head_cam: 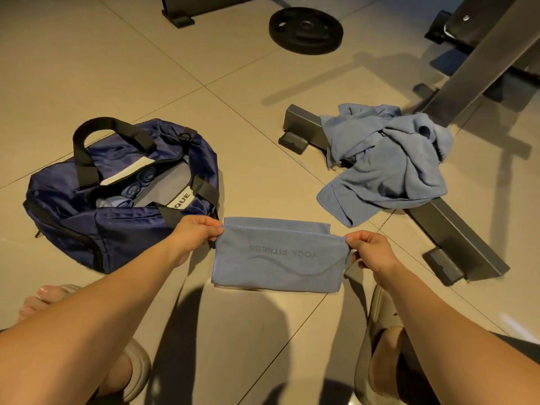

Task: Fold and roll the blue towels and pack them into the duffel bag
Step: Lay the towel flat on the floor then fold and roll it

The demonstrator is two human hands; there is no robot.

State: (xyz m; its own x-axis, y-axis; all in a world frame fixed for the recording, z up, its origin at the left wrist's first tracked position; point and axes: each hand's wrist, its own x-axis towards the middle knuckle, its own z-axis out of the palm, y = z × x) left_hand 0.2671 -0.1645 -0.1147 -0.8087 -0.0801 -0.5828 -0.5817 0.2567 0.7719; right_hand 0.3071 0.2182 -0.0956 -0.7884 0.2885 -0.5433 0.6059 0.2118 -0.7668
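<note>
Duffel bag (122, 197) left, rolled towels (140, 182) in it; folded towel (277, 258) centre; towel heap (385, 162) on bench frame (455, 238) right

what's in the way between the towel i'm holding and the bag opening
Nothing visible. The folded towel is pinched by the left hand and right hand, and the duffel bag lies unzipped just left, handles aside.

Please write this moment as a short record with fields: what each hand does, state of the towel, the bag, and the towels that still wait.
left hand: pinches the towel's upper left corner
right hand: pinches the upper right corner
held towel: blue, folded, printed side up, low over the tiled floor
duffel bag: navy, open, left of the towel
rolled towels: visible inside the bag
towel pile: crumpled, draped over a grey metal frame, to the right
</note>
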